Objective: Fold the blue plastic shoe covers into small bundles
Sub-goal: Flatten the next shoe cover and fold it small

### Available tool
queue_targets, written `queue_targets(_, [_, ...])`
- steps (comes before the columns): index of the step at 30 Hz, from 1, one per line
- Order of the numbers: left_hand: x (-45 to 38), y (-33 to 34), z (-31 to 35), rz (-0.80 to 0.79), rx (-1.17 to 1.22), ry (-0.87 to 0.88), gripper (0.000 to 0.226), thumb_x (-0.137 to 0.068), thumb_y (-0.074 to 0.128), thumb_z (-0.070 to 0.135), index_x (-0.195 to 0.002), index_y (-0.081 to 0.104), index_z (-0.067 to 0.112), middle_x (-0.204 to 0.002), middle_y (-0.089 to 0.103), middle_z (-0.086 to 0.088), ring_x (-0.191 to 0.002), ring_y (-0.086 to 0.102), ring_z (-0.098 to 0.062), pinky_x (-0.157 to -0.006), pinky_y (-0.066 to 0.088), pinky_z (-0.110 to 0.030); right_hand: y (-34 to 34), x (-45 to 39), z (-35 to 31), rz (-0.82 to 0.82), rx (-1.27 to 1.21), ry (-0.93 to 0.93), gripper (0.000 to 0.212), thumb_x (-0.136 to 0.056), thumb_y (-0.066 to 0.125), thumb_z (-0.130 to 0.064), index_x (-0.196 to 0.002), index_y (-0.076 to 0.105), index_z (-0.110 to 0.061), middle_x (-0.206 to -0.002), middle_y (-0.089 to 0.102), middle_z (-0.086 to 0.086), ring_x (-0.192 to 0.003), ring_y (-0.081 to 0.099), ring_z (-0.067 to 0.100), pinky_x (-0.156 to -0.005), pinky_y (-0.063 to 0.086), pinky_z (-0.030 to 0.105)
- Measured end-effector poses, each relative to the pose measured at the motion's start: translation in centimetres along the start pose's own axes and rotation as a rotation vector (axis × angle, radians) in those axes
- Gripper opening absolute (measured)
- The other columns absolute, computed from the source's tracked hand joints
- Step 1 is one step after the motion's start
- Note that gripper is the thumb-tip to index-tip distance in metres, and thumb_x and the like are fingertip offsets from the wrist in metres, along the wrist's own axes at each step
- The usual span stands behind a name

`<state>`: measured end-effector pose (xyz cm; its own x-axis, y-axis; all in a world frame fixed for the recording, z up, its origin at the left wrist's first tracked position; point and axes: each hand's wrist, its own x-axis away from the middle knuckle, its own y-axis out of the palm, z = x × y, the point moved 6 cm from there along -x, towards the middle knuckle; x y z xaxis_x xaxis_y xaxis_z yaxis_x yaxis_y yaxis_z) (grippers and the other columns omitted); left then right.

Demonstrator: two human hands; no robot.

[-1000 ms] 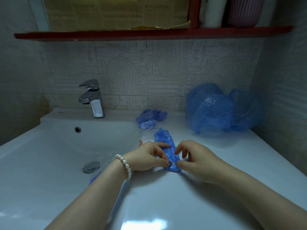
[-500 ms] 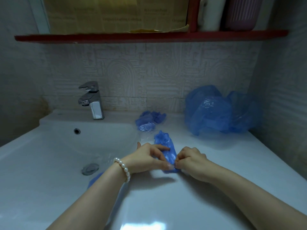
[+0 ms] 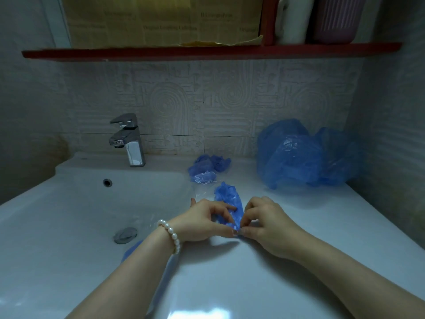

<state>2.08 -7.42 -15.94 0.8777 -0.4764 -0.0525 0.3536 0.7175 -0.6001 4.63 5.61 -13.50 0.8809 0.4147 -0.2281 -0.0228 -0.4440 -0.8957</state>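
1. Blue plastic shoe cover (image 3: pixel 230 200) lies on white table (image 3: pixel 276 261), just R of basin (image 3: pixel 92 215).
2. Left hand (image 3: pixel 202 223) & right hand (image 3: pixel 264 223) – each grip pinched tight on near end.
3. Step, I judge: starting the roll-up.
4. Next – tuck forward, keep slippery film flat.
5. Done bundles (image 3: pixel 207 168) near wall.

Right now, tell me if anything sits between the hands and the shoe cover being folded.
Nothing visible does. The left hand and right hand both already pinch the near end of the shoe cover on the counter.
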Motion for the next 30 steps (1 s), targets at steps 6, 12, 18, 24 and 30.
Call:
queue_targets(6, [-0.1, -0.1, 0.2, 0.039, -0.027, 0.000, 0.023, -0.073, 0.078, 0.014, -0.062, 0.065, 0.029, -0.116, 0.061, 0.012, -0.115, 0.052, 0.001, -0.111, 0.030, -0.031, 1.3, -0.7, 1.0, -0.093, -0.035, 0.230, 0.023, -0.089, 0.053, -0.028, -0.069, 0.060, -0.018, -0.102, 0.052, -0.001, -0.108, 0.041, 0.020, -0.085, 0.028, 0.033])
queue_targets(12, [-0.1, -0.2, -0.1, 0.043, -0.104, -0.016, 0.012, -0.076, 0.076, 0.022, -0.066, 0.069, 0.021, -0.115, 0.060, 0.018, -0.113, 0.052, 0.003, -0.112, 0.024, -0.039, -0.4, 0.5, 0.4, -0.014, -0.043, 0.004, 0.018, -0.078, 0.070, -0.043, -0.078, 0.052, -0.042, -0.091, 0.044, -0.019, -0.098, 0.041, 0.005, -0.091, 0.029, 0.026])
queue_targets(18, [0.2, 0.0, 0.4, 0.024, 0.014, -0.011, 0.023, -0.063, 0.085, 0.022, -0.070, 0.063, 0.028, -0.116, 0.062, 0.013, -0.112, 0.056, 0.000, -0.108, 0.036, -0.036, -0.2, 0.1, -0.4, 0.034, 0.092, -0.095, 0.010, -0.087, 0.063, -0.033, -0.091, 0.070, -0.027, -0.090, 0.041, -0.015, -0.094, 0.033, 0.008, -0.087, 0.024, 0.025])
queue_targets(24, [0.2, -0.1, -0.1, 0.033, 0.030, -0.026, 0.012, -0.072, 0.078, 0.007, -0.066, 0.069, 0.013, -0.114, 0.065, 0.003, -0.098, 0.051, 0.023, -0.087, 0.036, 0.001, 1.2, -0.6, 0.7, -0.080, 0.003, 0.153, 0.026, -0.093, 0.047, -0.029, -0.067, 0.048, -0.029, -0.103, 0.046, -0.004, -0.105, 0.037, 0.016, -0.086, 0.027, 0.030])
queue_targets(30, [0.2, -0.2, -0.3, 0.011, 0.094, -0.040, 0.024, -0.081, 0.069, 0.004, -0.062, 0.068, 0.018, -0.116, 0.064, 0.005, -0.105, 0.046, 0.020, -0.088, 0.035, 0.001, -0.5, 0.6, 0.1, 0.047, 0.036, -0.062, 0.015, -0.077, 0.067, -0.050, -0.081, 0.059, -0.037, -0.094, 0.042, -0.018, -0.100, 0.035, 0.005, -0.088, 0.022, 0.025])
